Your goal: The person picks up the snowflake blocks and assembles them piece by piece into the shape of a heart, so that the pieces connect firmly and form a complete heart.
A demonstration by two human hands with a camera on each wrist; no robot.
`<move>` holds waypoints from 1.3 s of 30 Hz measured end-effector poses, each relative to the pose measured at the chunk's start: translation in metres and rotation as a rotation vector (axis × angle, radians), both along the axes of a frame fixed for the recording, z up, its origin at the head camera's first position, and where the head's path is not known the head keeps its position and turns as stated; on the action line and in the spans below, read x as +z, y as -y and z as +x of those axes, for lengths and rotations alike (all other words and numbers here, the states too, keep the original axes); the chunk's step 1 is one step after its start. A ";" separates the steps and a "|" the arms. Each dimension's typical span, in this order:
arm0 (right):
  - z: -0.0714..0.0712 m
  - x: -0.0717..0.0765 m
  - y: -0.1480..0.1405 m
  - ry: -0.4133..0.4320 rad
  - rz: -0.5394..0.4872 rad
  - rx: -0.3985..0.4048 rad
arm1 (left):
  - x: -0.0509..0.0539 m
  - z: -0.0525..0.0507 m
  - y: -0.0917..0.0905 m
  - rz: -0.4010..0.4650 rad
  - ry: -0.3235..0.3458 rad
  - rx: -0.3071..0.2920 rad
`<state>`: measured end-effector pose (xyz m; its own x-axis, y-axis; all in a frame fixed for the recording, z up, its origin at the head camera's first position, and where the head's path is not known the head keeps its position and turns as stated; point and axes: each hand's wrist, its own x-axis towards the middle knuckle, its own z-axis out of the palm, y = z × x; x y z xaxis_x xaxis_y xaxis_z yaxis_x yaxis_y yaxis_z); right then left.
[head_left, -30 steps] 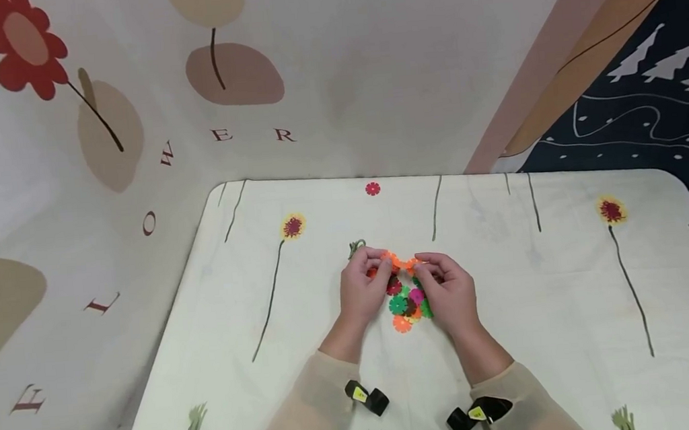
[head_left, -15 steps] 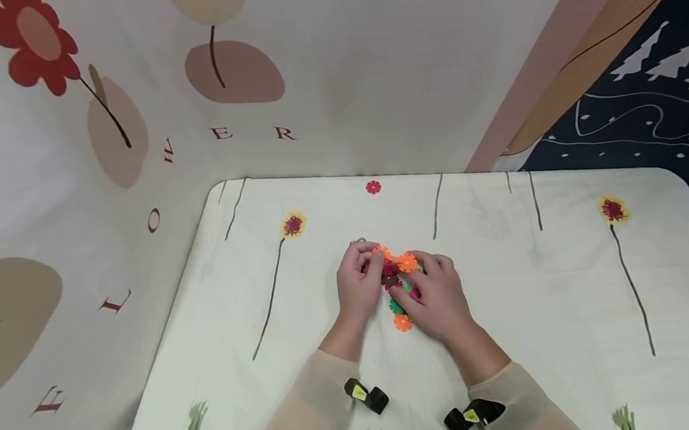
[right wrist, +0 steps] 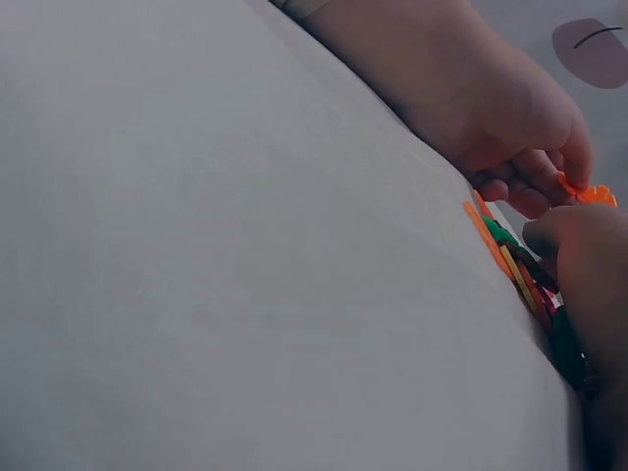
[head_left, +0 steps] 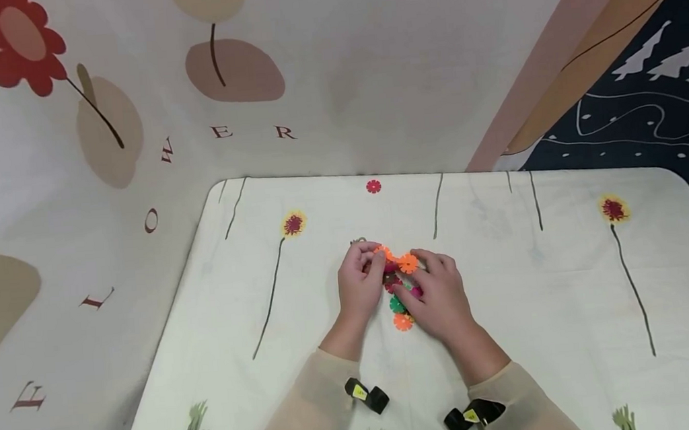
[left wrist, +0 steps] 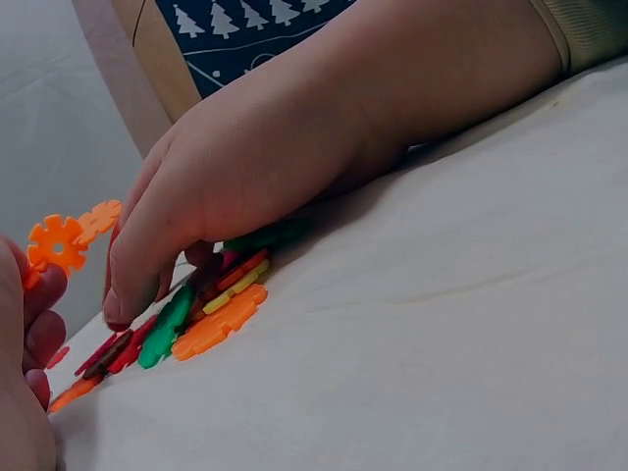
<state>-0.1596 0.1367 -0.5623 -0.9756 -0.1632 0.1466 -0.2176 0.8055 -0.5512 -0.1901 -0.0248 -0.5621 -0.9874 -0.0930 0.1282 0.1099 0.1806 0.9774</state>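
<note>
On the near side of the pile of discs (head_left: 398, 308), the forearms are covered by a left sleeve (head_left: 313, 400) and a right sleeve (head_left: 532, 406). A black device (head_left: 367, 397) is strapped to the left sleeve and a second black device (head_left: 476, 415) to the right one, both nearer than the pile. The pile is set on a white cloth (head_left: 570, 305). It is made up of flat, notched discs in orange, green, yellow, brown, red and magenta; an orange disc (head_left: 403, 322) is placed at its near edge, with a green disc (head_left: 397, 305) just beyond.

The right hand (head_left: 439, 302) is placed at the right of the pile and partly over it. It is partly opened: thumb and forefinger are parted and lowered to the discs, and none is seen pinched between them.

The left hand (head_left: 359, 288) is placed at the left of the pile. Its fingers are bent and closed with the thumb on one end of the orange pair (head_left: 408, 262), two joined discs held raised at the far side of the pile.

Beyond the pile, a sunflower print (head_left: 293, 224) is seen to its left. Farthest from it, the cloth is bordered by a pale backdrop (head_left: 372, 105) marked with lettering.
</note>
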 end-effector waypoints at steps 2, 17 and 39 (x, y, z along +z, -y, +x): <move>0.000 0.000 0.000 0.001 0.011 0.013 | 0.000 0.000 0.000 -0.001 -0.003 -0.002; -0.001 0.000 0.000 -0.023 -0.032 -0.049 | 0.000 -0.001 0.000 -0.026 -0.016 -0.006; 0.002 0.004 -0.001 0.023 0.042 0.040 | 0.000 0.000 -0.001 -0.017 -0.011 -0.009</move>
